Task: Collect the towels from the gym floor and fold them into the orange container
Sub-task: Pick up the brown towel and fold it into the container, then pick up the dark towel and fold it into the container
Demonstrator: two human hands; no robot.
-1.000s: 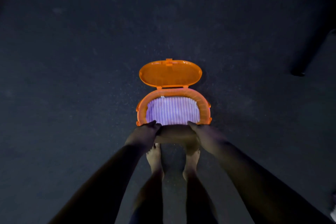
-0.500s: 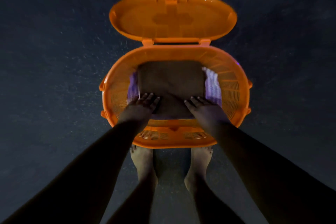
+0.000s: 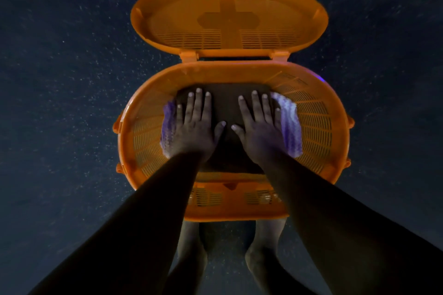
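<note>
**Folded towel pressed flat in orange basket**

Dark brown folded cloth towel (image 3: 226, 112): inside the oval orange slatted plastic container (image 3: 316, 127), atop a purple-and-white striped towel (image 3: 291, 127). Left hand (image 3: 191, 127) and right hand (image 3: 261, 127): fingers straight, palms flat on it. Hinged orange lid (image 3: 229, 17): open behind. Dark speckled floor (image 3: 60, 103) beneath.

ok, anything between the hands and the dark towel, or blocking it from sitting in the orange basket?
Nothing visible. The left hand and right hand lie flat on the dark folded towel, already inside the orange slatted plastic container, on top of a purple striped towel. The hinged orange lid is swung open.
</note>
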